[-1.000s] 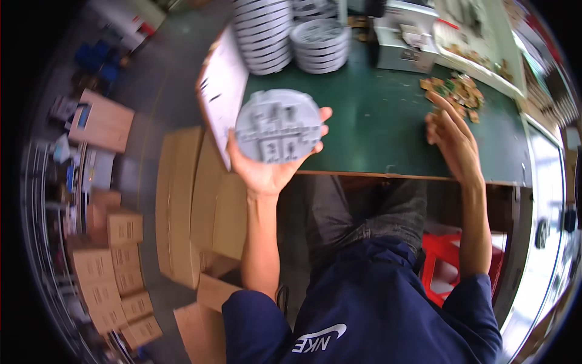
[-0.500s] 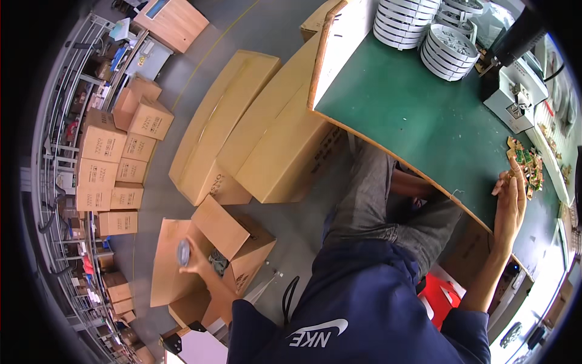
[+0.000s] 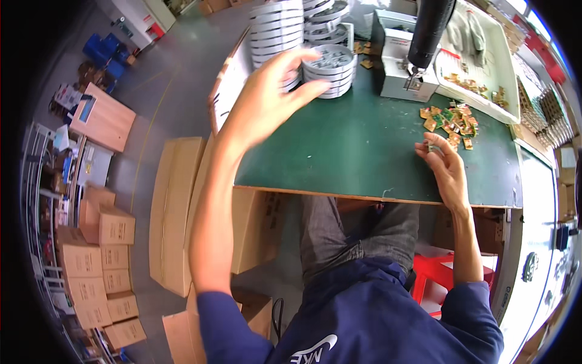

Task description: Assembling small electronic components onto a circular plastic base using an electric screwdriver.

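My left hand (image 3: 264,97) reaches over the green table with its thumb and fingers spread apart, holding nothing. Its fingertips are beside a short stack of round white trays (image 3: 330,85) filled with small grey metal parts; whether they touch it I cannot tell. A taller stack of white trays (image 3: 276,33) stands behind the hand and is partly hidden by it. At the right, my right hand (image 3: 447,173) pinches a small part (image 3: 429,146), seemingly a small circuit board, just in front of a loose pile of small yellow-green circuit boards (image 3: 458,121).
A grey box-shaped device (image 3: 403,76) and a black tool (image 3: 429,30) hanging above it stand behind the pile. Further right lies a white bin (image 3: 509,103) with gloves and boards. Large cartons (image 3: 176,212) sit on the floor left of the table, and a red stool (image 3: 433,276) is below.
My left hand has come up from the open carton on the floor to the tray stacks and no longer holds the grey round object. My view has turned toward the table. My right hand now pinches a small part.
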### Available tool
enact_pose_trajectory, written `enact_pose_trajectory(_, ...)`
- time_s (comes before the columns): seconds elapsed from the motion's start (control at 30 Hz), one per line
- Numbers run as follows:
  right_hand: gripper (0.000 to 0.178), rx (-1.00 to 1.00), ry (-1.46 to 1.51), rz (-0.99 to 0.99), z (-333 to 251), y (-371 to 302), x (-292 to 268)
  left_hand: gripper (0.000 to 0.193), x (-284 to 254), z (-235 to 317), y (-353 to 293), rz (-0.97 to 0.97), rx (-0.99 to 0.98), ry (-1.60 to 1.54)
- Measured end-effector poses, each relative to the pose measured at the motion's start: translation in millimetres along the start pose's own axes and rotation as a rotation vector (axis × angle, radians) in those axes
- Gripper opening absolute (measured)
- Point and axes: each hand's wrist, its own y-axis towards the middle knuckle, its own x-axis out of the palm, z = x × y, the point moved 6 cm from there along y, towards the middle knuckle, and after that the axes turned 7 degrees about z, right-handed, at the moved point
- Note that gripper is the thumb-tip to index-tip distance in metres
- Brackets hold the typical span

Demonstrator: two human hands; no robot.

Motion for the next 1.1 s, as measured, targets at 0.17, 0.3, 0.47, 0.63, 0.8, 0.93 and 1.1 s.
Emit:
enact_pose_trajectory(0.17, 0.037, -0.033, 0.091, -0.004, 1, 1, 6, 0.103, 75, -42, 129, -0.416, 0.058, 0.81)
enact_pose_trajectory(0.3, 0.036, 0.021, 0.074, -0.024, 3, 0, 5, 0.113, 95, -58, 152, -0.605, -0.037, 1.005)
enact_pose_trajectory(0.47, 0.033, -0.009, 0.084, -0.012, 5, 1, 5, 0.104, 70, -32, 125, -0.312, 0.022, 0.78)
enact_pose_trajectory(0.63, 0.036, 0.019, 0.039, -0.017, 5, -2, 4, 0.09, 15, -18, 47, -0.045, -0.053, 0.016)
enact_pose_trajectory(0.8, 0.035, -0.017, 0.002, -0.029, 8, -1, 2, 0.089, 29, -65, -30, -0.115, -0.338, -1.303)
enact_pose_trajectory(0.93, 0.034, -0.049, -0.013, 0.007, 7, -2, 3, 0.088, 55, -81, -60, -0.069, -0.465, -1.511)
enact_pose_trajectory(1.1, 0.034, -0.029, -0.042, -0.011, 10, -2, 6, 0.084, 75, -76, -65, -0.152, -0.437, -1.564)
